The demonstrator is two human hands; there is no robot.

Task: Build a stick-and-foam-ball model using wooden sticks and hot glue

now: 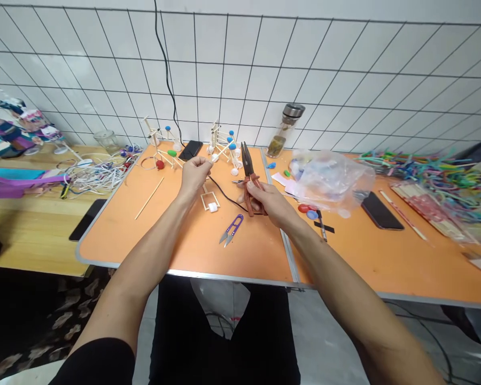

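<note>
My right hand (273,202) is closed round the reddish-brown handles of long-nose pliers (247,163), whose dark jaws point away from me and stand slightly apart. A small metal tip (237,182) juts out to the left beside that hand; what it belongs to is hidden. My left hand (195,175) is closed in a pinch above a small wooden stick frame (210,201) with a white piece at its corner. Whatever lies between its fingertips is too small to make out. A black cable (226,197) runs between the two hands. Purple thread snips (231,230) lie nearer to me.
Stick models with coloured balls (229,140) stand at the back, near a phone (191,150). A glass bottle (284,131), a plastic bag (328,179) and another phone (382,210) are on the right. One loose stick (149,198) lies left.
</note>
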